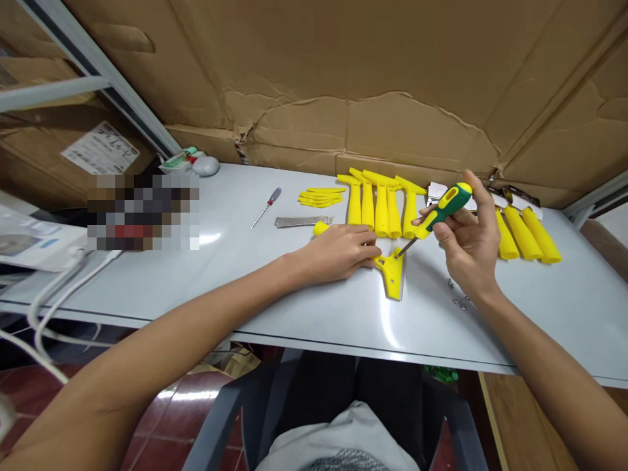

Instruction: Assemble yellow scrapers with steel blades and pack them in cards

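Observation:
My left hand (338, 254) is wrapped over the handle of a yellow scraper (392, 276), which lies on the table with its wide head to the right. A thin blade edge shows along that head. In my right hand (473, 245) is a green and yellow screwdriver (444, 208), tilted, its tip at a hole near the top of the scraper head. Whether a screw sits under the tip I cannot tell. Several small screws (460, 303) lie by my right wrist.
Yellow scraper handles (381, 206) stand in a row at the back, with more handles (521, 234) to the right. Yellow strips (321, 196), metal blades (303, 222) and a second screwdriver (266, 207) lie further left. Cardboard (373, 131) backs the table; white cables (53, 307) hang at left.

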The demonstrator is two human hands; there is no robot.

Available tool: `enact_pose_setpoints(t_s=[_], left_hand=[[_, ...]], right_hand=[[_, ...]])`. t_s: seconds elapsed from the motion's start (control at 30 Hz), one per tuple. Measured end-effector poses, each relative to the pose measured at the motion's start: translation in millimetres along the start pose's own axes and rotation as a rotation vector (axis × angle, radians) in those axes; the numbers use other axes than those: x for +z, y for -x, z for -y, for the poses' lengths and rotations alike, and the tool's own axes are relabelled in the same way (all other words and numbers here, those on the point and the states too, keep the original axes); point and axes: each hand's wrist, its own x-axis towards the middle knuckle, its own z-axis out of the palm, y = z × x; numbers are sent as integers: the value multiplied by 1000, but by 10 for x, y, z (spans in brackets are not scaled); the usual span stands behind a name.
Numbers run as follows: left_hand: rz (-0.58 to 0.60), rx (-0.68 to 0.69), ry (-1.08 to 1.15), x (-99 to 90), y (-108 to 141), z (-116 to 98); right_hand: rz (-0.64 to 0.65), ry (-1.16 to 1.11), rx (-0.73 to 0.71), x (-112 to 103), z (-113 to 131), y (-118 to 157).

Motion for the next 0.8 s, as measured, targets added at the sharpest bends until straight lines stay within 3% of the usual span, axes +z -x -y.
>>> enact_pose_setpoints(t_s=[0.3,0.57,0.8], left_hand=[[-16,-5,-13,21,6,6],[41,-16,7,35,0,11],[28,-10,9,37,0,33]], right_hand=[[29,-39,-39,32,6,2],[51,-52,-22,23,0,-16],[240,-135,68,-115,-52,-96]])
